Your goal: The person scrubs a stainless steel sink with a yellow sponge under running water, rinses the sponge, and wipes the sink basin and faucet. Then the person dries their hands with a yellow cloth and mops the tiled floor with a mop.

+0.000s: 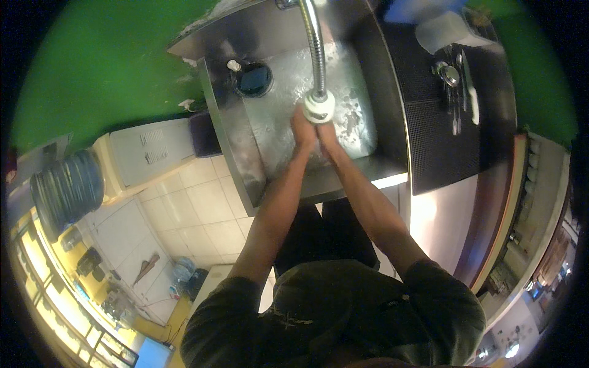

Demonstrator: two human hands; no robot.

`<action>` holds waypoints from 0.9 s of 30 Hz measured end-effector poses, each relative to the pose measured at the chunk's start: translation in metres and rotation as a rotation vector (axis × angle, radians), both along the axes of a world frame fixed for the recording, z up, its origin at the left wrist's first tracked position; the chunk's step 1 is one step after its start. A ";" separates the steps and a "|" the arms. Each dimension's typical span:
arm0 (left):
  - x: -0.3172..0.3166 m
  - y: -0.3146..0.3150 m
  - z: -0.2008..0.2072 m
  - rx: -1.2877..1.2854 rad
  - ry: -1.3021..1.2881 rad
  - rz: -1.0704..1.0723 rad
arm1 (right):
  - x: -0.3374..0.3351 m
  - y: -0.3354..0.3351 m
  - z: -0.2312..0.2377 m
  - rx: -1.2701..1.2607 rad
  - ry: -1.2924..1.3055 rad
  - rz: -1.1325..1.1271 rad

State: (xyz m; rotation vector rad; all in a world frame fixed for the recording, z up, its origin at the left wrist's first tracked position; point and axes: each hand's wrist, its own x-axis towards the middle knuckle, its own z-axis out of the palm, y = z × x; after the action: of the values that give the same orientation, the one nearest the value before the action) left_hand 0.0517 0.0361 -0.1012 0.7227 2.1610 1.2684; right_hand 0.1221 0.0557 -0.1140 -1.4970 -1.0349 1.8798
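**Both hands under tap head, fingers hidden**

Dark shirt (368,313): small light print, too small to read. Left hand (302,134) and right hand (328,138) close together over metal sink (386,92). White tap head (319,105), mid-sink, blocks fingers; can't tell either grip. Dark tub (254,80) far left in sink; cutlery (451,75) on black mat (435,147), right.

The white tap head (319,107) hides most of the fingers (299,116) of the left hand (302,132) and right hand (328,135), so their grip cannot be told, while above them the metal spout (316,55) runs off the top edge and, beyond them to the upper right, a blue thing (423,10) is cut off.
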 end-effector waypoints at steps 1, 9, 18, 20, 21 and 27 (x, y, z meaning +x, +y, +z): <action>0.008 -0.002 0.003 -0.042 -0.021 -0.055 | -0.001 0.006 -0.001 0.147 -0.062 -0.003; -0.005 -0.006 0.001 -0.027 -0.017 -0.100 | 0.005 0.003 -0.004 0.304 -0.271 0.150; -0.004 -0.006 0.027 -0.177 0.034 -0.170 | 0.001 0.000 -0.060 0.394 -0.409 0.149; -0.010 -0.003 0.027 -0.281 0.009 -0.215 | 0.001 -0.001 -0.056 0.278 -0.256 0.052; -0.011 -0.002 0.025 -0.238 0.033 -0.155 | 0.001 0.000 -0.050 0.209 -0.251 0.036; -0.016 -0.008 0.021 -0.213 -0.092 -0.185 | 0.002 0.015 -0.001 0.299 -0.321 0.242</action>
State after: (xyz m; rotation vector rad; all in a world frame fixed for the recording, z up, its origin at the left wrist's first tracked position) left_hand 0.0357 0.0279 -0.0803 0.7412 2.0627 0.9423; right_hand 0.1243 0.0703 -0.1152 -1.5780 -1.6313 1.5717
